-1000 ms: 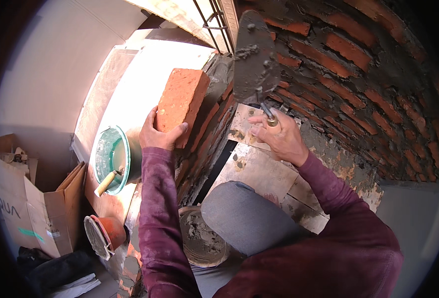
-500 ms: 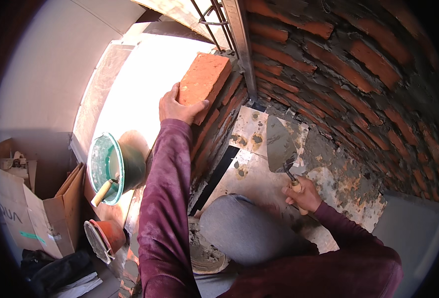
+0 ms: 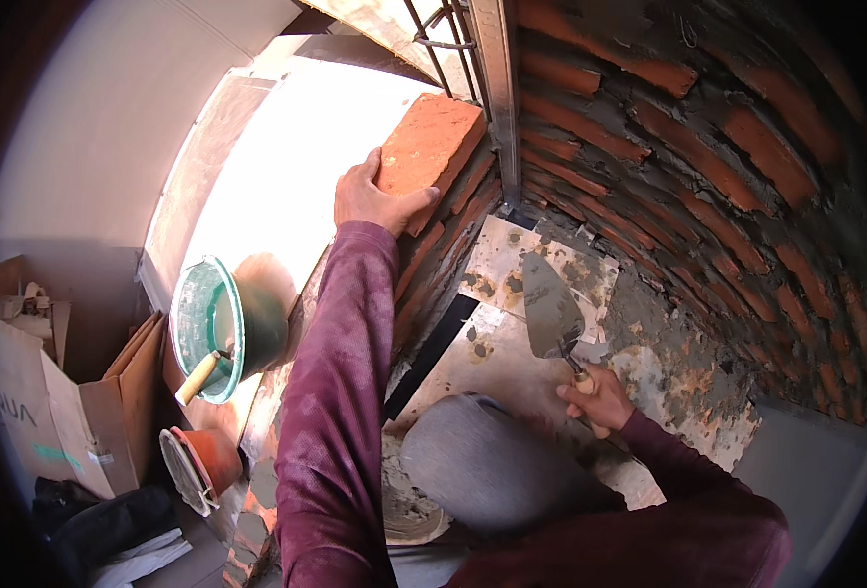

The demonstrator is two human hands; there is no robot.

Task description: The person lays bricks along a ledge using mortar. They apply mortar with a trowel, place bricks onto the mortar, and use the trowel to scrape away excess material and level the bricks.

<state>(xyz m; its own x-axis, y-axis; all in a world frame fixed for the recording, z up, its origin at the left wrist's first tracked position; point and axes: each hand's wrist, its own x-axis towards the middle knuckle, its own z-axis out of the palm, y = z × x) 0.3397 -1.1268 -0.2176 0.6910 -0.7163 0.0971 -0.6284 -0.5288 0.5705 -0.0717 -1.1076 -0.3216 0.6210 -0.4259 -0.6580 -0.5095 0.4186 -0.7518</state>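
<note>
My left hand [image 3: 379, 196] grips an orange-red brick [image 3: 429, 140] on top of the low brick wall [image 3: 438, 235], near the corner beside a vertical metal strip [image 3: 500, 98] and dark steel rods [image 3: 450, 61]. My right hand [image 3: 595, 400] is closed on the wooden handle of a trowel [image 3: 551, 309], whose grey-smeared blade points up toward the corner over stained boards [image 3: 488, 261]. My grey-clothed knee [image 3: 482, 461] partly hides a round tub of mortar [image 3: 414, 495].
A taller brick wall with rough grey joints [image 3: 708, 196] rises on the right. On the left are a green bucket with a tool handle [image 3: 257, 333], an orange bucket [image 3: 213, 465], an open cardboard box [image 3: 100, 431], dark cloth [image 3: 110, 519] and a sunlit pale board [image 3: 286, 137].
The brick in my left hand has moved forward and right onto the wall top beside the corner. My right hand has lowered the trowel from high up to beside my knee.
</note>
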